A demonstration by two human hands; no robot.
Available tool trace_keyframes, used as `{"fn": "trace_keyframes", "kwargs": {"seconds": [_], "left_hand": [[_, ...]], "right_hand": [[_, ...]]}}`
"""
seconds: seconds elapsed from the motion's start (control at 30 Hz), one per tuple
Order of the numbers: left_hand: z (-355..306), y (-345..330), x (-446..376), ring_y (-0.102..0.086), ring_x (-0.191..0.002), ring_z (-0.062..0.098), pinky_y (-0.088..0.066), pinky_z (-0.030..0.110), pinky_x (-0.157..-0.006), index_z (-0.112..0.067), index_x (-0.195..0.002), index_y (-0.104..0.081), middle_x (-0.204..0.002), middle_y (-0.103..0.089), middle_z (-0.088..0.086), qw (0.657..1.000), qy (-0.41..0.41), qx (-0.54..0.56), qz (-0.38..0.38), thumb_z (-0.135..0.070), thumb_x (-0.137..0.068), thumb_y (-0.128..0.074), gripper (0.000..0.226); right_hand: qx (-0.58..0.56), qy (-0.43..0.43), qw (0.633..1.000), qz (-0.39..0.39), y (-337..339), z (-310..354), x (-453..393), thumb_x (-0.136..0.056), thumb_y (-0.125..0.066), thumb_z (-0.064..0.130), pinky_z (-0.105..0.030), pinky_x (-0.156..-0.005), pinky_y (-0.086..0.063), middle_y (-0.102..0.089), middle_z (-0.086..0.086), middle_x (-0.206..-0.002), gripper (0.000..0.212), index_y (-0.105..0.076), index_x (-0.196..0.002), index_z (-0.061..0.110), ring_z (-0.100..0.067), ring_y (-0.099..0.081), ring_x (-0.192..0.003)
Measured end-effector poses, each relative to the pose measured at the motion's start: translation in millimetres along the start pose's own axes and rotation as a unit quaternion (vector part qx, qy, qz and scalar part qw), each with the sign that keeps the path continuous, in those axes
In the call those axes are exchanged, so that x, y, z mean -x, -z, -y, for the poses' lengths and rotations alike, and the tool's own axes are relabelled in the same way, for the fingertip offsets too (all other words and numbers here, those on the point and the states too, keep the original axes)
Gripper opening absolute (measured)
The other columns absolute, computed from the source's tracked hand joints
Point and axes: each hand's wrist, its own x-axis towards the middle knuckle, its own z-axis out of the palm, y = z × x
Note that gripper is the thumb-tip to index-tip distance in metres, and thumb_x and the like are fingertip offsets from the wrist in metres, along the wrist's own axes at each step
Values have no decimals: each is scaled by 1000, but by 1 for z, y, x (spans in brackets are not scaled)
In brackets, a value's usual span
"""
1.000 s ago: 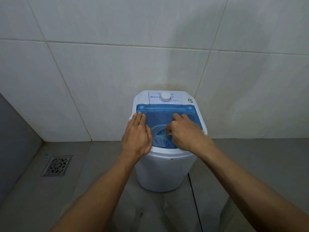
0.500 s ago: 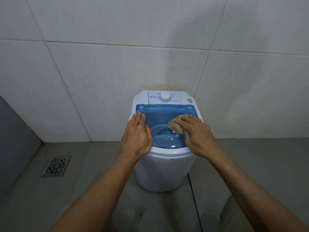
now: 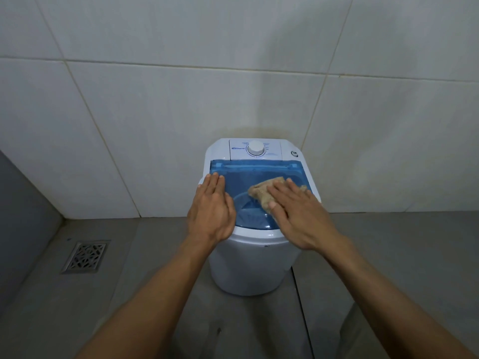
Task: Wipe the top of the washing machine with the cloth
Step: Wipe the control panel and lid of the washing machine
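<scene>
right hand (image 3: 298, 213) flat, fingers spread, pressing tan cloth (image 3: 264, 191) on blue lid at 3 o'clock of washing machine (image 3: 252, 265) top; left hand (image 3: 211, 213) flat, empty, at 9 o'clock edge.

Grey floor (image 3: 145, 301) — washing machine (image 3: 252, 265), drain (image 3: 86, 256)

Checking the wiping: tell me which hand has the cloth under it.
The right hand lies flat on the tan cloth on the blue lid; the left hand rests bare on the lid's left edge.
</scene>
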Motion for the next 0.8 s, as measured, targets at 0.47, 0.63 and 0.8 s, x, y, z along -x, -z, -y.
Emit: {"fn": "trace_keyframes", "kwargs": {"seconds": [0.47,0.63,0.8], "left_hand": [[3,-3,-1,-25,-146,27,-19,41,-121,-1,-146,-35,-156,-32,16,1000,-17,-4,-7,-22,-98,-32,53],[3,-3,0,-26,-145,27,-20,42,-121,-2,-146,-36,-155,-33,15,1000,-13,4,-13,-24,-95,-27,56],[3,-5,-1,-26,-145,26,-20,41,-121,-2,-146,-36,-155,-33,15,1000,-13,5,-15,-24,-95,-27,57]], "right_hand": [[-29,-10,999,-30,-18,29,7,-101,-12,53,-41,-122,4,-4,13,-164,59,-9,-156,32,-9,7,-151],[-18,-90,993,-76,-2,-18,-51,-95,-2,61,-55,-117,-21,-22,1,-162,68,-28,-149,28,-23,-15,-150],[-27,-107,992,-54,1,1,-92,-94,1,58,-59,-117,-11,-17,2,-164,68,-23,-152,31,-24,-11,-151]]}}
